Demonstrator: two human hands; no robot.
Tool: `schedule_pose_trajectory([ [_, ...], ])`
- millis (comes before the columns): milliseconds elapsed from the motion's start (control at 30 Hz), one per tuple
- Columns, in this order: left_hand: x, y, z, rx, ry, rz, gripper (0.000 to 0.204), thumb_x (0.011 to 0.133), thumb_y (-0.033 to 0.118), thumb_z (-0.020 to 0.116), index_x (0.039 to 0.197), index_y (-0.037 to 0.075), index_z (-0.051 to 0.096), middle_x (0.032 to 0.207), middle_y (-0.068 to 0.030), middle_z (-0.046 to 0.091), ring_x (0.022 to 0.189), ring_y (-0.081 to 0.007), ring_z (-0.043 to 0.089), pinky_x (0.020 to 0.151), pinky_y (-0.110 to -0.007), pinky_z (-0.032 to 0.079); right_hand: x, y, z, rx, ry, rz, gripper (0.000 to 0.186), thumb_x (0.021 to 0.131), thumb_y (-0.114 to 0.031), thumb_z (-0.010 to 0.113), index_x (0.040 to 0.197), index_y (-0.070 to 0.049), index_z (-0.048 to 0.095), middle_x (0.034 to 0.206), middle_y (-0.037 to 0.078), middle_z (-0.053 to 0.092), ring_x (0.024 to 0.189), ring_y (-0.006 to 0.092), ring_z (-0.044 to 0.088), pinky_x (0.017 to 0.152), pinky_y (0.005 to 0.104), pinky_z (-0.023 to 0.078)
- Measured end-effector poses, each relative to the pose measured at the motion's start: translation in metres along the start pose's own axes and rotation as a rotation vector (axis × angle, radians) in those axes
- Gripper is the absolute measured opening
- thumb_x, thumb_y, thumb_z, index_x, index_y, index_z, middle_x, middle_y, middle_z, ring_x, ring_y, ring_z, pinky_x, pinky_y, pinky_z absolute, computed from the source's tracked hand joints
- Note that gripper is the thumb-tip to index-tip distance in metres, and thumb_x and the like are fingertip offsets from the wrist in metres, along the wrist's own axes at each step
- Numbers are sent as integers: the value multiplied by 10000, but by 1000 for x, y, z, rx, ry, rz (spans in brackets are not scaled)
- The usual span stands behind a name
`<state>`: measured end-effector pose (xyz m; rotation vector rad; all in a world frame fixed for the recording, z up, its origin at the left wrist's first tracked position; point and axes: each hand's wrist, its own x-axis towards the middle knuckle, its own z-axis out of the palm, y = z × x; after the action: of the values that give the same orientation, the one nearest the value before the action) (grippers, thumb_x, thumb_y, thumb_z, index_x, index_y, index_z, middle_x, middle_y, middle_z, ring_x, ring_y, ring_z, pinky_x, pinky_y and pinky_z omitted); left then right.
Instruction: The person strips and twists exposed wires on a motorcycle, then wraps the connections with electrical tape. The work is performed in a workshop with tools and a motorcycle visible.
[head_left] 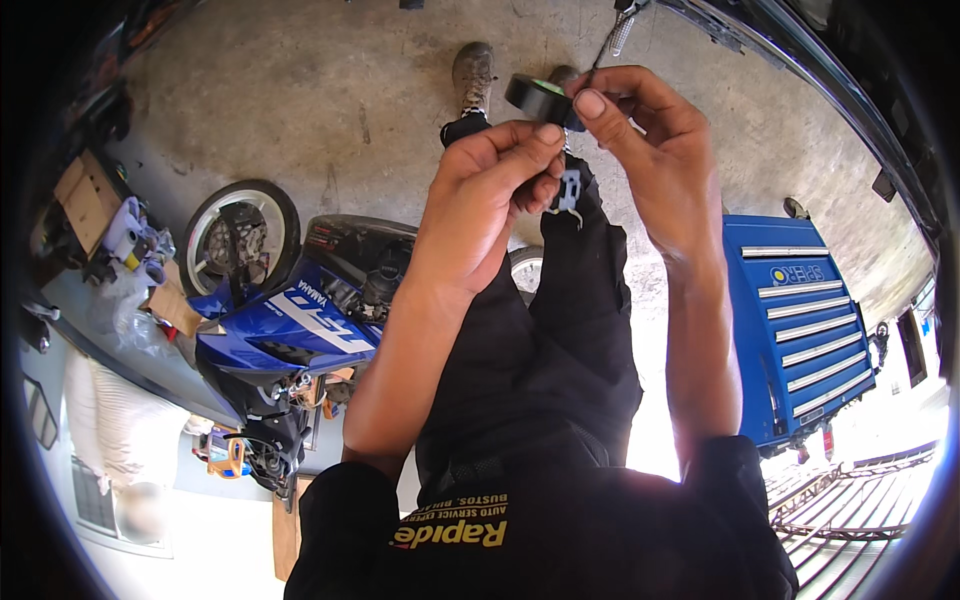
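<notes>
In front of me both hands are raised close together. My left hand (490,190) is closed, thumb against fingers, on a small light-grey connector (568,190) with a short pale wire end below. My right hand (650,140) pinches a thin black wire (602,58) that runs up to the top edge. A roll of black electrical tape (538,98), green on its inside, sits between the hands, against the right thumb and just above the left thumb tip. Which fingers bear the roll is hidden.
A blue motorcycle (290,330) stands at the left, a blue tool cabinet (800,320) with several drawers at the right. A dark vehicle edge (850,120) curves along the upper right. Concrete floor (330,100) lies beyond my shoes (474,75). Boxes and plastic bags (130,250) fill the far left.
</notes>
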<state>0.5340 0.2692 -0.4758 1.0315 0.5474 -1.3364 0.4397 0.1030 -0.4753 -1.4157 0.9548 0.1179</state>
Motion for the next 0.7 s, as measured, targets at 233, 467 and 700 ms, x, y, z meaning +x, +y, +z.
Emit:
schedule_pose_trajectory([
  [233, 8, 1, 7, -203, -112, -125, 613, 1110, 574, 657, 1389, 28, 644, 1207, -109, 724, 914, -180, 718, 754, -276, 537, -4, -10, 3, 69, 2, 80, 262, 1065, -214, 801, 1142, 24, 726, 1017, 120, 769, 878, 174, 784, 718, 312, 589],
  [467, 10, -2, 15, -5, -31, -73, 673, 1113, 661, 605, 1520, 126, 603, 1334, -44, 691, 930, -138, 647, 710, -251, 474, -3, 1, 4, -63, 50, -104, 213, 1026, -156, 819, 1122, 8, 724, 1036, 97, 784, 966, 208, 758, 845, 375, 596],
  [700, 11, -26, 7, -122, -63, 266, 732, 1072, 606, 686, 1579, 113, 498, 1386, -38, 638, 1029, -148, 637, 769, -281, 487, -1, -4, 17, -116, 232, 18, 282, 979, -241, 852, 1055, 16, 766, 930, 142, 796, 864, 242, 753, 803, 375, 585],
])
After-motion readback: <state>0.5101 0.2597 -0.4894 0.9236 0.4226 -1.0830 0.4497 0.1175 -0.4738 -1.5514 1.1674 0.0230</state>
